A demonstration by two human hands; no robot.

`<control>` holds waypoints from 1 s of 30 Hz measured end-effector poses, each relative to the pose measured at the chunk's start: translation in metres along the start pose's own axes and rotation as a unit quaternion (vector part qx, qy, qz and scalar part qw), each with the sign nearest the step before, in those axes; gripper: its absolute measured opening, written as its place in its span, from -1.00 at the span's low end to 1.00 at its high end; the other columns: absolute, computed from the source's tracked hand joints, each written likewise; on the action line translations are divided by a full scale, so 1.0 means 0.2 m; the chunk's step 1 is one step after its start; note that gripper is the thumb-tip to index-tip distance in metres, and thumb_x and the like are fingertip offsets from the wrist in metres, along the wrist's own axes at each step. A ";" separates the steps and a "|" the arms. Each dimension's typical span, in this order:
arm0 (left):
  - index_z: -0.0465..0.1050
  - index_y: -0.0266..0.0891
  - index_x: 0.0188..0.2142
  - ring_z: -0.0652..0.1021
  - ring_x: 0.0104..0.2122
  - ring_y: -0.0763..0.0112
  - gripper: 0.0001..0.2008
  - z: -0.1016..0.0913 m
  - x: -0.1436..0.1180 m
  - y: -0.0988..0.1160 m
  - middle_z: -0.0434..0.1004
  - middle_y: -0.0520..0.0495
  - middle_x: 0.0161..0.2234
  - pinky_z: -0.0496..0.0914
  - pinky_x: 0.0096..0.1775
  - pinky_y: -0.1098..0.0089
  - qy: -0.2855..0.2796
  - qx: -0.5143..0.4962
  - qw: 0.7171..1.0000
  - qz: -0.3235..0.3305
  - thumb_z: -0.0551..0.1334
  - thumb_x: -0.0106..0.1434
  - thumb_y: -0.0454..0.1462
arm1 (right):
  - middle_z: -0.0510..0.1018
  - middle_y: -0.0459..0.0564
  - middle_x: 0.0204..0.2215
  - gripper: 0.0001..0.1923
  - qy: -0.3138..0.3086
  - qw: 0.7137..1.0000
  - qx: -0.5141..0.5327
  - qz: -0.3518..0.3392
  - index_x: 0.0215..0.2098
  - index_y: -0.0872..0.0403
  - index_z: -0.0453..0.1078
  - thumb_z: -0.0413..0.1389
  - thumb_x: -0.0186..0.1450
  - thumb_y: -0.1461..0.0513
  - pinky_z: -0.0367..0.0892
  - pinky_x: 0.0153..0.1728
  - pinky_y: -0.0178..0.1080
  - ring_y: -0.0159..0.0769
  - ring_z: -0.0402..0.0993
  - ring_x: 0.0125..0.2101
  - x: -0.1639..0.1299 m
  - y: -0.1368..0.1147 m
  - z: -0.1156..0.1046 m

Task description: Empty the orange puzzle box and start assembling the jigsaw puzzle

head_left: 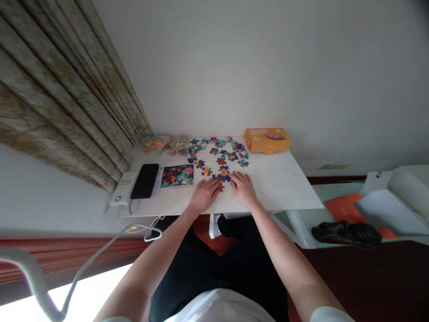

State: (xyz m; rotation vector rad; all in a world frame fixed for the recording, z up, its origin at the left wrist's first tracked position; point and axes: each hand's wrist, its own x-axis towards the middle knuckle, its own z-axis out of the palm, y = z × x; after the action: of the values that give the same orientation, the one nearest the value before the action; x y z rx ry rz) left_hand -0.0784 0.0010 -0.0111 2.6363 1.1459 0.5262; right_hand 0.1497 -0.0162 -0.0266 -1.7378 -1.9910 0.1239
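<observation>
A small joined cluster of dark blue jigsaw pieces [224, 171], one with an orange shape, lies near the front of the white table. My left hand [202, 197] rests at its lower left, with thumb and fingertips closed about a reddish-brown puzzle piece [221, 187]. From the right, my right hand [244, 188] touches the cluster's edge with its fingertips, the fingers stretched out over the tabletop. Another brown piece [221, 161] lies just above the cluster. Loose colourful puzzle pieces [231, 156] spread in a rough arc farther back. An orange-and-blue piece [207, 171] sits left of the cluster.
A picture card [177, 175] lies left of my hands, beside a black phone [145, 181] and a white power strip [123, 188] with cables. Clear bags of pieces [152, 145] stand at the back left. An orange box [267, 140] is at the back right of the table [288, 188].
</observation>
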 end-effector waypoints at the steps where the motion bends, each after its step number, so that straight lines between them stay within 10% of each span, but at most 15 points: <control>1: 0.44 -0.09 0.27 0.45 0.30 0.17 -0.61 0.00 0.00 0.00 0.48 -0.16 0.29 0.24 0.34 -0.02 0.000 -0.001 1.000 0.000 0.11 0.52 -0.21 | 0.50 0.11 0.26 -0.61 0.011 1.000 0.002 0.010 0.20 -0.05 0.49 -0.02 0.49 0.20 0.11 0.32 0.24 0.01 0.35 0.28 0.00 0.01 0.00; 7: 0.47 -0.12 0.23 0.47 0.27 0.16 -0.64 0.00 -0.01 -0.02 0.50 -0.19 0.26 0.26 0.35 0.02 0.046 -0.014 0.999 -0.001 0.14 0.51 -0.22 | 0.66 0.21 -0.01 -0.69 0.109 0.987 0.064 0.100 -0.03 0.06 0.60 0.10 0.42 0.11 0.34 0.15 0.07 0.03 0.54 0.03 0.00 0.09 -0.02; 11: 0.46 -0.13 0.22 0.45 0.29 0.14 -0.64 -0.04 0.05 -0.12 0.45 -0.20 0.28 0.34 0.32 0.08 0.077 -0.027 0.995 -0.062 0.15 0.47 -0.28 | 0.68 0.14 -0.05 -0.70 0.059 0.993 0.097 0.040 -0.04 0.03 0.61 0.21 0.33 0.09 0.39 0.11 0.00 -0.02 0.57 -0.01 -0.02 0.17 -0.07; 30: 0.50 -0.12 0.10 0.57 0.06 0.03 -0.48 -0.19 0.47 -0.36 0.58 -0.22 0.10 0.43 0.12 0.12 -0.131 -0.040 0.977 -0.162 0.37 0.14 -0.42 | 0.64 0.15 0.00 -0.70 0.128 0.987 0.038 0.093 0.01 0.04 0.56 0.12 0.38 0.15 0.36 0.11 0.03 0.02 0.50 0.03 -0.07 0.29 -0.09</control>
State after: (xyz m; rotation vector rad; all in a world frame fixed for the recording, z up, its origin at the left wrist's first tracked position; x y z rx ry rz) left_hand -0.0815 0.1214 0.0208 2.2976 1.3938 0.1522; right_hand 0.2117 -0.0223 -0.0366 -1.7882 -1.6221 0.0371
